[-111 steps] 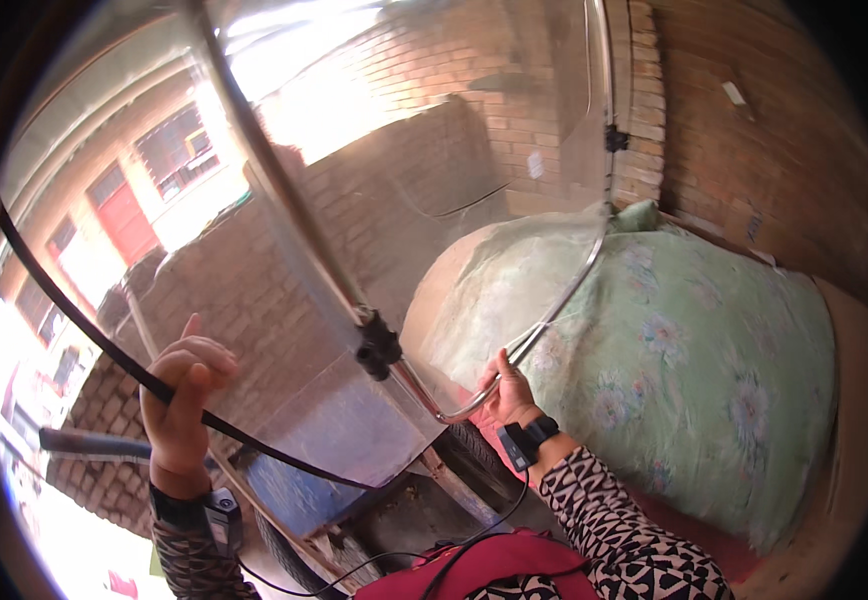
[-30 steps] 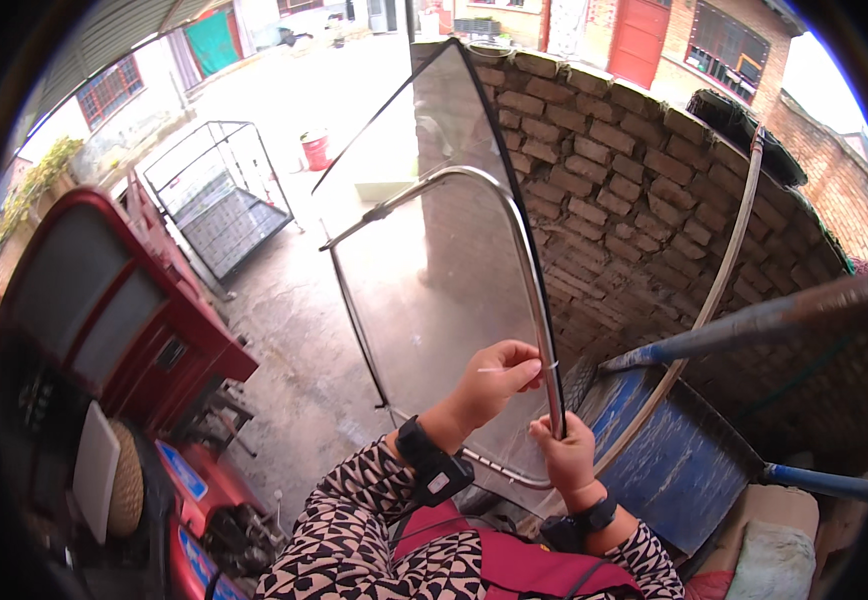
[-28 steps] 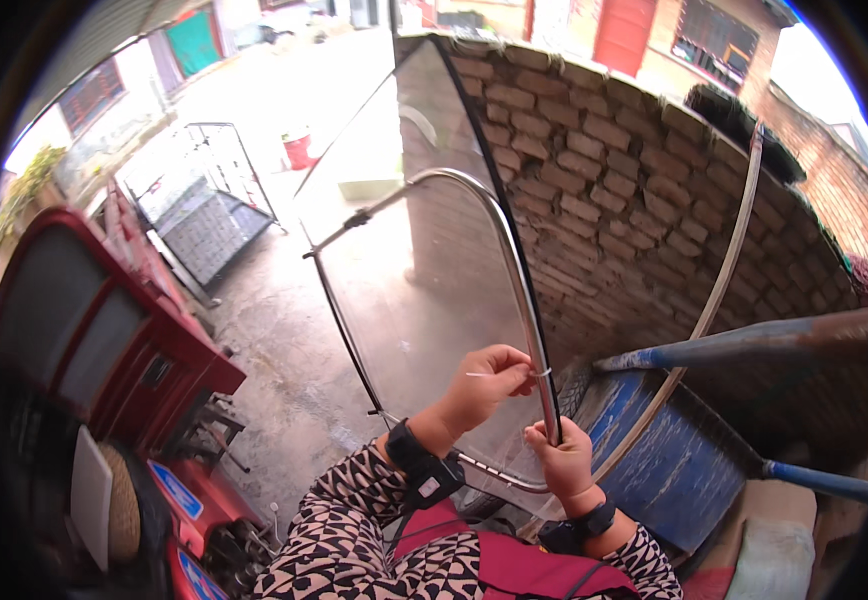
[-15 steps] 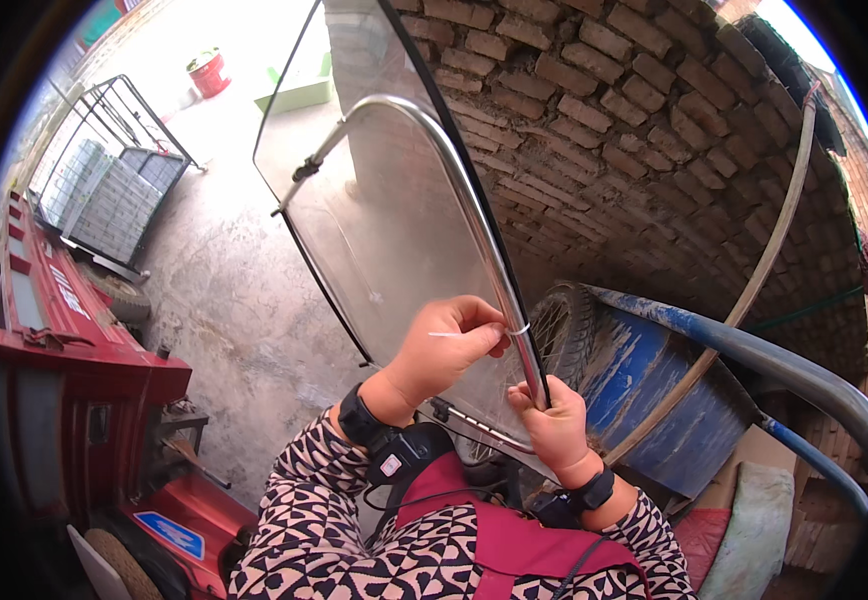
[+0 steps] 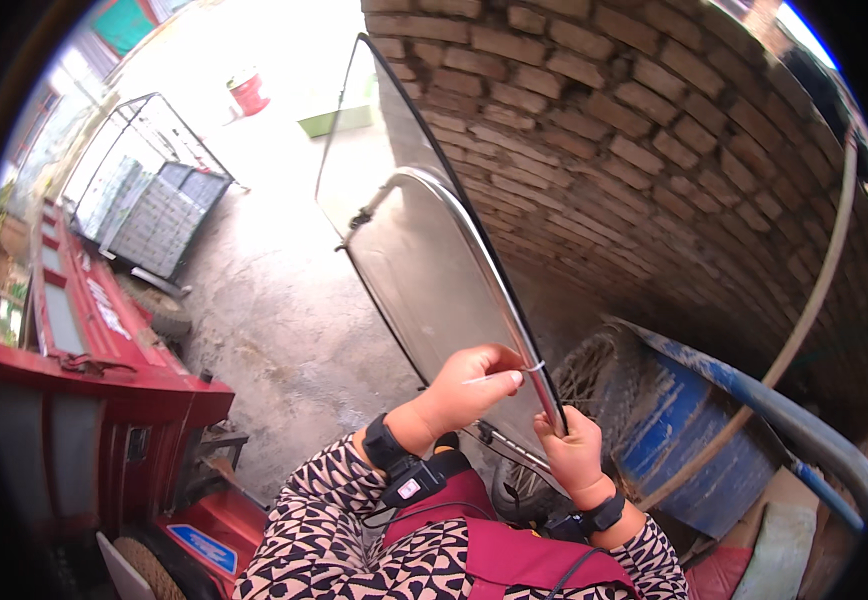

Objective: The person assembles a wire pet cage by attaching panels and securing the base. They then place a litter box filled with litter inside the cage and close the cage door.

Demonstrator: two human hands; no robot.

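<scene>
A clear plastic sheet (image 5: 424,270) hangs on a curved grey metal tube frame (image 5: 474,250) that rises from in front of me. My right hand (image 5: 572,450) grips the tube near its lower end. My left hand (image 5: 474,382) pinches a thin white tie (image 5: 514,372) that loops around the tube just above my right hand. Both wrists wear black bands, and both sleeves are patterned black and white.
A brick wall (image 5: 654,160) stands close on the right. A blue barrel (image 5: 684,440) and a long pale pipe (image 5: 804,320) lie beside it. A red vehicle (image 5: 84,370) is on the left, wire cages (image 5: 144,200) beyond it, and a red bucket (image 5: 249,92) on the concrete ground.
My view has tilted down and closer to the frame. My left hand has kept pulling the white tie at the tube, while my right hand has stayed on the tube.
</scene>
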